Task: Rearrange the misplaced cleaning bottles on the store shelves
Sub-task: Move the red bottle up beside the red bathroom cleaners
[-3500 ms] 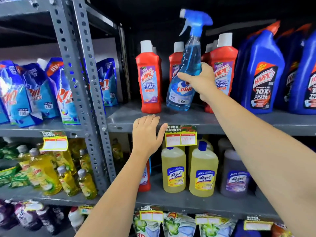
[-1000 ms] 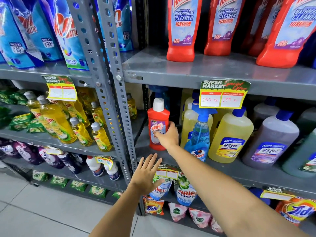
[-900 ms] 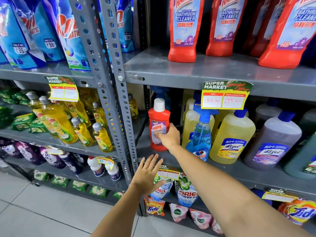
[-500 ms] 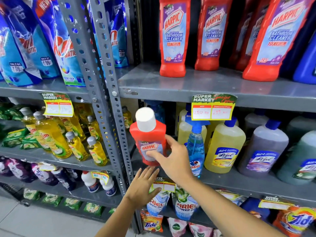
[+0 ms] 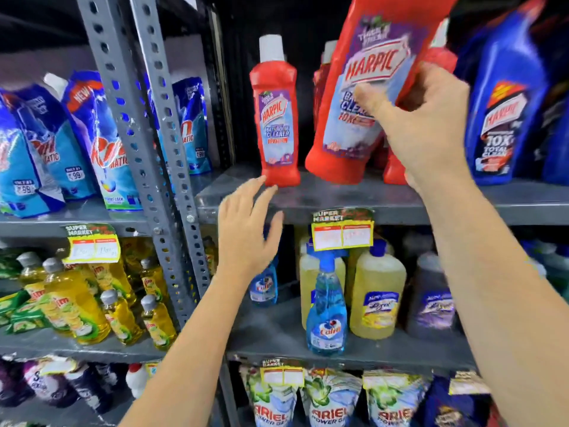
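Observation:
My right hand (image 5: 421,124) grips a red Harpic bathroom cleaner bottle (image 5: 366,87), tilted, its base just above the upper grey shelf (image 5: 308,198). Another red Harpic bottle (image 5: 277,118) stands upright on that shelf to the left, with more red ones behind the held bottle. My left hand (image 5: 246,229) hovers open in front of the shelf edge, touching nothing. A blue Colin spray bottle (image 5: 326,309) stands on the lower shelf (image 5: 271,337) in front of yellow Lizol bottles (image 5: 378,294). A second Colin bottle (image 5: 261,285) stands farther back, partly hidden by my left wrist.
Blue Harpic bottles (image 5: 505,112) fill the upper shelf's right side. A perforated grey upright (image 5: 138,143) divides the bays. Left bay holds blue detergent pouches (image 5: 101,143) and yellow dish-liquid bottles (image 5: 77,303). Price tags (image 5: 341,232) hang from the shelf edges. Ariel pouches (image 5: 329,402) sit below.
My right hand lifted the red Harpic bottle from the lower shelf up to the upper shelf's level. The blue spray bottle stays on the lower shelf. My left hand rose too.

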Demonstrator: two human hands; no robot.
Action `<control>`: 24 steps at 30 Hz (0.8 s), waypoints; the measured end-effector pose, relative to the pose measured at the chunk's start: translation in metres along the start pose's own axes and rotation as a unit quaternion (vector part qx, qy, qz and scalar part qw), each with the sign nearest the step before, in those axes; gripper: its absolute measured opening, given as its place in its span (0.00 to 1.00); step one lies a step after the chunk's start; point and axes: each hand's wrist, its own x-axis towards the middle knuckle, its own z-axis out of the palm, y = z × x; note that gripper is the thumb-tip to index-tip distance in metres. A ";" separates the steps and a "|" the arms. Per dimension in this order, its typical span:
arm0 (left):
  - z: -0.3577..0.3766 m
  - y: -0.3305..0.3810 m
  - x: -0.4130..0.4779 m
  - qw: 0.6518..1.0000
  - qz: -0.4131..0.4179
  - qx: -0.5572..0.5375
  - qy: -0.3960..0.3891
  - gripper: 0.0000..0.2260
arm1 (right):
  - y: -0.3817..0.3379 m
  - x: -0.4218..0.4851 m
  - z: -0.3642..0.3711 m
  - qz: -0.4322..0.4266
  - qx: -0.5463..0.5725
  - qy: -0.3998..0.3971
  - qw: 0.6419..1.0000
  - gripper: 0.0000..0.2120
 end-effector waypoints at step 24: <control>0.018 -0.005 0.011 0.995 -0.024 0.061 -0.071 0.19 | 0.101 0.005 0.003 0.224 -0.221 -0.228 0.921 0.37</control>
